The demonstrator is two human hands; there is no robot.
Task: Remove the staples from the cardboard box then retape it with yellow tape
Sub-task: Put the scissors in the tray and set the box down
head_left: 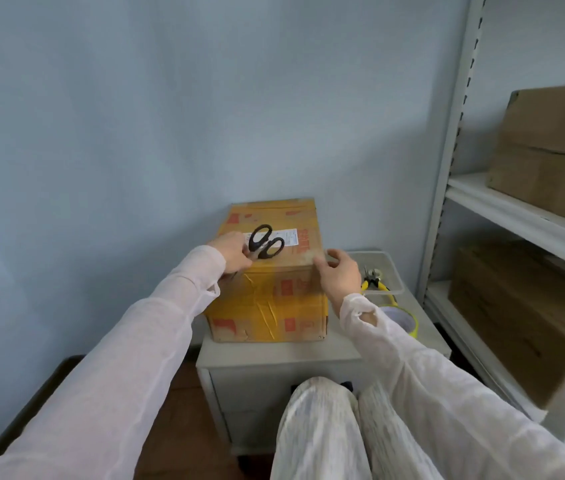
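Plain blue wall behind a small grey desk (309, 351). Under both hands, the cardboard box (295, 268), flaps down, with yellow tape strips (267, 313) across its top and near face.

Left hand (231, 252) over the box's near-left top edge, gripping black scissors (266, 241) by the blade end, handles pointing away over the white label. Right hand (340, 271) at the near-right top corner, fingers loosely bent, holding nothing; fingertips at the edge, contact too close to call.

No staples to be made out at this size. By the look of it, well into the retaping step, with staple removal probably done. Next move likely a fresh strip or a trim of a loose end: scissors turned round to a proper grip, right hand free for the roll.

Just right of the right hand, yellow-handled pliers (376, 284) in a clear tray (397, 289). Nearer than that wrist and partly behind the sleeve, the yellow tape roll (409, 322). Further right, a white shelf rack (503, 209) with brown boxes (551, 150), well apart from the work. Nothing between hands and box.
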